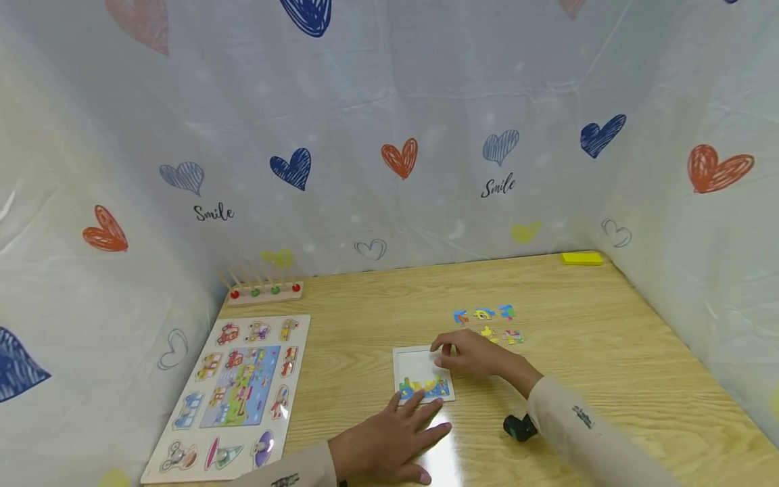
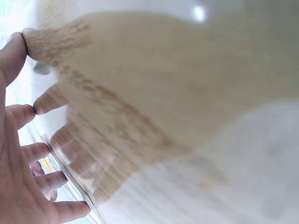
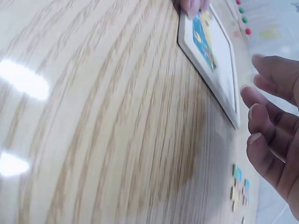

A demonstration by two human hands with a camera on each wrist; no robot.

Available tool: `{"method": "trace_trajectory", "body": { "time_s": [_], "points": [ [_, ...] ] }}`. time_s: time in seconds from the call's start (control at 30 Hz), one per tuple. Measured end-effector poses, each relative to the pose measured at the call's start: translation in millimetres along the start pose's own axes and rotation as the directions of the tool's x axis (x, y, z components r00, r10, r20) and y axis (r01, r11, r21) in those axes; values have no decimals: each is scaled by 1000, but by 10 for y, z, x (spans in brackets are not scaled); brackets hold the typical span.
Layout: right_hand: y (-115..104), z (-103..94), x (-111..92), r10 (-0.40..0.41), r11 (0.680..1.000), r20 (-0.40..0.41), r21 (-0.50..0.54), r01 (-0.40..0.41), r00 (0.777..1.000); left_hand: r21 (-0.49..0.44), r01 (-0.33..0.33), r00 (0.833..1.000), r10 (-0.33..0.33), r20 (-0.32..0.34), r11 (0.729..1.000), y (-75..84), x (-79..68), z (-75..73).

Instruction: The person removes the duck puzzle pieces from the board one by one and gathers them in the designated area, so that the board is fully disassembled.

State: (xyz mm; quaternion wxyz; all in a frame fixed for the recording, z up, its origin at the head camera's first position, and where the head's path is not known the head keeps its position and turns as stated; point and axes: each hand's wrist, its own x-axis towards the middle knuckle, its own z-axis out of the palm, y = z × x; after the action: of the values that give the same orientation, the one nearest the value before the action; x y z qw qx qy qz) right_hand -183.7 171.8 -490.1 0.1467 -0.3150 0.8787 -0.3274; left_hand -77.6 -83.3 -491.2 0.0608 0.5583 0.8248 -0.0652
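A small white puzzle tray (image 1: pixel 414 363) lies on the table, its near part filled with blue, yellow and green jigsaw pieces (image 1: pixel 439 388). My left hand (image 1: pixel 392 436) is spread flat at the near edge, fingertips touching the tray's border; the left wrist view shows straight fingers (image 2: pixel 70 211) against that edge. Over the tray's far right corner hovers my right hand (image 1: pixel 468 353), fingers loosely bent. No piece shows between its fingers (image 3: pixel 261 156) in the right wrist view. Just beyond that hand lie several loose jigsaw pieces (image 1: pixel 483 314).
On the left lies a large wooden vehicle puzzle board (image 1: pixel 298 385). Behind it stands a pegged counting stand (image 1: pixel 266 296) with red and green beads. A yellow block (image 1: pixel 581 258) sits at the far right edge, and a small black object (image 1: pixel 519 427) is beneath my right forearm.
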Motion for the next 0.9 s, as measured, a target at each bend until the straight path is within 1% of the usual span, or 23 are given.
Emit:
{"method": "trace_trajectory", "body": {
  "time_s": [0.27,0.47,0.77,0.9],
  "points": [
    [-165,105,155,-62,998,109,16,61,992,-24,3,1000,-3,8,1000,7,-9,-22],
    [-257,145,229,-46,999,157,-4,48,986,-52,8,1000,-6,25,999,-1,3,-16],
    [-221,214,314,-30,999,195,-17,34,980,-82,9,999,-6,46,997,-5,15,-31],
    [-265,216,322,-16,1000,221,-7,18,975,-98,12,998,-7,55,995,-12,8,-35]
  ]
}}
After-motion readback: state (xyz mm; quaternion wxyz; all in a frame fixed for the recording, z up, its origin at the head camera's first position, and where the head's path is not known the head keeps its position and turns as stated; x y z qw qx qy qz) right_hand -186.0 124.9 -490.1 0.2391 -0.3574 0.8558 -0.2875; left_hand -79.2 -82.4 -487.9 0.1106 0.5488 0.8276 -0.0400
